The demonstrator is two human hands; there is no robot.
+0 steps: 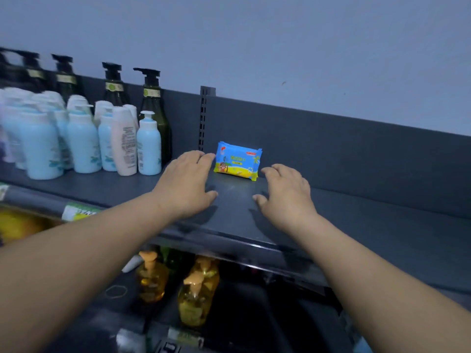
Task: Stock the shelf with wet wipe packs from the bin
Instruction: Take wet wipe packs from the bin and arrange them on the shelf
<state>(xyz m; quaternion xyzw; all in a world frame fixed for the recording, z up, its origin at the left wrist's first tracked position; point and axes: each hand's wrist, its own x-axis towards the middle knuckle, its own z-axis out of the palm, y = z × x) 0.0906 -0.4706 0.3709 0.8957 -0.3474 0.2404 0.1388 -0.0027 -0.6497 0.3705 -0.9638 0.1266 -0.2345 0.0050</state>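
Head view: reaching over the front edge of the shelf (356,225) with both arms, palms down. Fingers of left hand (188,184) and right hand (285,192) spread, relaxed, gripping nothing. Flanking wet wipe pack (238,160), stood on its long edge by the back edge. Left fingertips just beside it, contact unclear; right apart.

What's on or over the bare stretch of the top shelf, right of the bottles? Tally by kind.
Blue and yellow plastic wet wipe pack: 1
Bare hands, left hand and right hand: 2
Total: 3
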